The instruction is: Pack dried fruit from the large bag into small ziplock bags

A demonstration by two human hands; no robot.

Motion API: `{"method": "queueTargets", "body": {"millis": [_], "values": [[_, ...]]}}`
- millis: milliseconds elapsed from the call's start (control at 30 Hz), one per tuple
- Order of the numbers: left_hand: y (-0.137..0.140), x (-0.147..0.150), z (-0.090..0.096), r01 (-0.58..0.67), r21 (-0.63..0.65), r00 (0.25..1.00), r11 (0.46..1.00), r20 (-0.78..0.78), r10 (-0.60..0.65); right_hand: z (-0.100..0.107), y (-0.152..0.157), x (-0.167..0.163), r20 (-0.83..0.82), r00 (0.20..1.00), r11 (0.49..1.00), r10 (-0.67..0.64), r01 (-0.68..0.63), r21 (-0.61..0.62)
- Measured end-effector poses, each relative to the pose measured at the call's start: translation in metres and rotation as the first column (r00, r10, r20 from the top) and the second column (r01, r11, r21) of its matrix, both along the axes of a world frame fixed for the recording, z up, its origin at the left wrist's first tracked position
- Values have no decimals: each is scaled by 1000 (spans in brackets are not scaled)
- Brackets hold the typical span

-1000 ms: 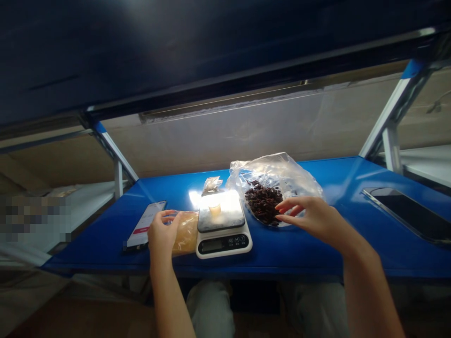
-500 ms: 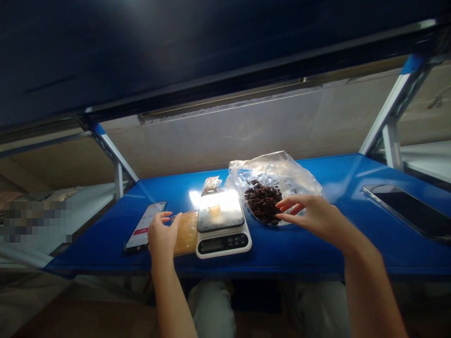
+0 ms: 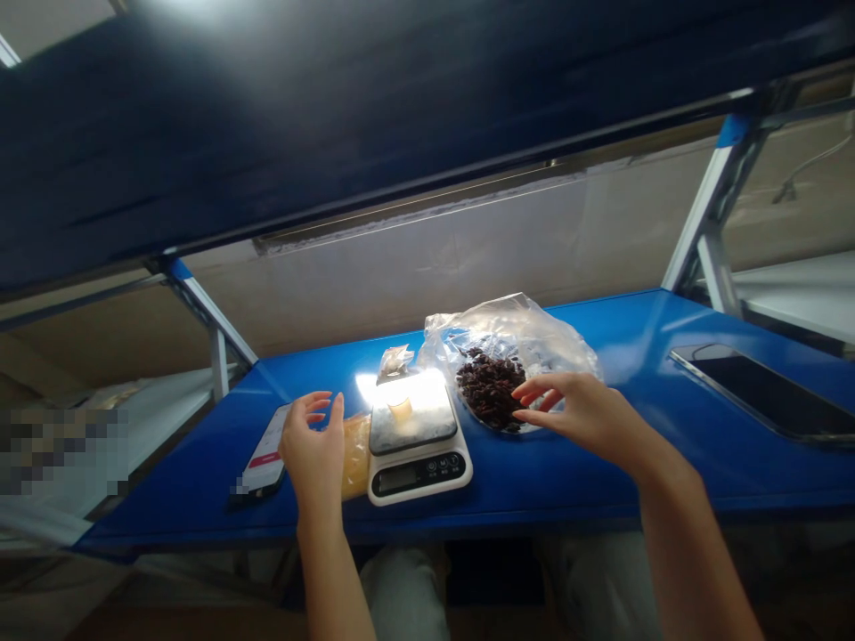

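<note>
My right hand (image 3: 567, 405) is loose, the thumb and bent fingers parted with a gap between them, and I see nothing gripped there. Its fingertips reach the near right edge of a heap of dark brown pieces (image 3: 491, 385); whether they touch it I cannot tell. My left hand (image 3: 315, 450) is also unclenched, the fingers softly curled and the thumb pointing up, with nothing visible in it.

The heap is rough and crumbly-looking, made of many small, uneven bits. It lies with a clear plastic bag (image 3: 534, 328), thin, crinkled and shiny, puffed up behind it; I cannot tell if the bits are inside or on top.

Between my hands sits a scale (image 3: 420, 474), white with rounded corners, a glossy black button strip and a smooth square plate washed by glare. On the plate is a small tan piece (image 3: 401, 409) with a curved top edge. Just left of the scale, partly behind my left hand, is a yellowish packet (image 3: 356, 454) in shiny film.

Farther out, a flat glass-faced phone (image 3: 264, 454) lies left and a dark slab-like one (image 3: 761, 392) right, all on the smooth blue tabletop (image 3: 554, 485).
</note>
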State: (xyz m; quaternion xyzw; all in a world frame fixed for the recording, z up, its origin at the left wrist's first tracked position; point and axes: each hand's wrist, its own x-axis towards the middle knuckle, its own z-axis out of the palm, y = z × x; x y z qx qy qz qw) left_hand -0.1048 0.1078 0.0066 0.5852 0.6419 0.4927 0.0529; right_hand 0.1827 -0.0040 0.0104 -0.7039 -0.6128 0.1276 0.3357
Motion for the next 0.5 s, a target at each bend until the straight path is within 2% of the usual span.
{"method": "queueTargets", "body": {"millis": [200,400,500], "values": [[-9,18,6,97,84,995,992,-25,-95,6,-4,1,-24,1000,1000,8,-8,15],[-13,37,7,164,139,955,977,-271,-122,9,-13,9,-128,991,996,33,-23,82],[-13,43,4,208,125,940,970,-298,-163,8,-16,15,-167,985,994,33,-14,112]]}}
